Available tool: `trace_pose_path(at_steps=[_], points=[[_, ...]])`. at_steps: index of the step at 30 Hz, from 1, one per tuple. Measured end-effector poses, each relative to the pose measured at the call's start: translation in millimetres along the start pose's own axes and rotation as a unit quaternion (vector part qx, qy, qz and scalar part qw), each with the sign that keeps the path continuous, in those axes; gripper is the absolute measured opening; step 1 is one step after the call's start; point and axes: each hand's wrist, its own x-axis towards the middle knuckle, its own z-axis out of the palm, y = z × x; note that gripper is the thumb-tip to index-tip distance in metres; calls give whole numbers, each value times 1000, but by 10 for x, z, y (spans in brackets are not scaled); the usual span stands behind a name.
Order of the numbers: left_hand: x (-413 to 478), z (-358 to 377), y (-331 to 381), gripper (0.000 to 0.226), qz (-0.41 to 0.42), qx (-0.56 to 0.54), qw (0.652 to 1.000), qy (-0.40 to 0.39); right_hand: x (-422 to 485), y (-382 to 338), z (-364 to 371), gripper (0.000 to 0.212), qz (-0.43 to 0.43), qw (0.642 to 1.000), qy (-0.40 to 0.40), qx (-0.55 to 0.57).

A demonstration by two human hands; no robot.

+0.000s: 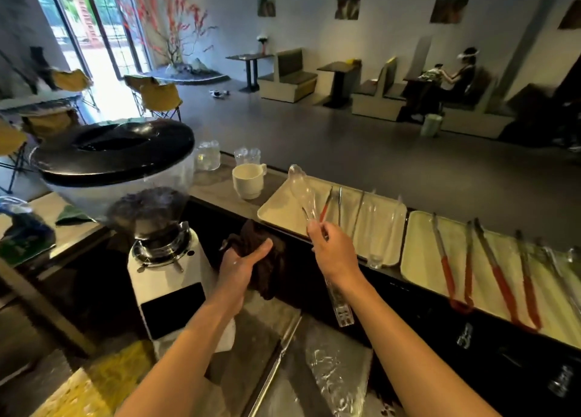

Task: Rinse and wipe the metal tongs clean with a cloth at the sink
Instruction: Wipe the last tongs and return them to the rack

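Tongs [303,193], clear and glassy-looking rather than plainly metal, are held by the right hand [330,247], its fingers closed round the middle, tips raised over the near edge of a pale tray [283,209] on the worktop. The left hand [242,262] grips a dark brown cloth [267,259] just left of them. Likely risks: wet tongs slipping from the grip, or their raised tips knocking the white mug [248,181] just beyond the tray.

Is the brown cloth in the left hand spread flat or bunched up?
Bunched up. The brown cloth sits crumpled in the left hand, folds showing above the fingers and a loose end hanging below the palm.
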Motion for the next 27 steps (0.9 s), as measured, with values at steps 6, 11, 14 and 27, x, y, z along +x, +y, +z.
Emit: trace_pose_path(at_steps=[6,11,14,27], points=[[520,56,124,20,7,-20,1000,11,723,-277,124,38,62,997,-27,-21],[924,85,128,17,14,-28,999,35,1236,-294,387,28,77,991,-61,-93],[1139,60,111,18,14,-24,999,38,1479,-243,570,32,87,985,-69,-131],[1518,-58,-14,26,-22,-30,998,44,2044,81,1075,38,81,942,-17,-325]])
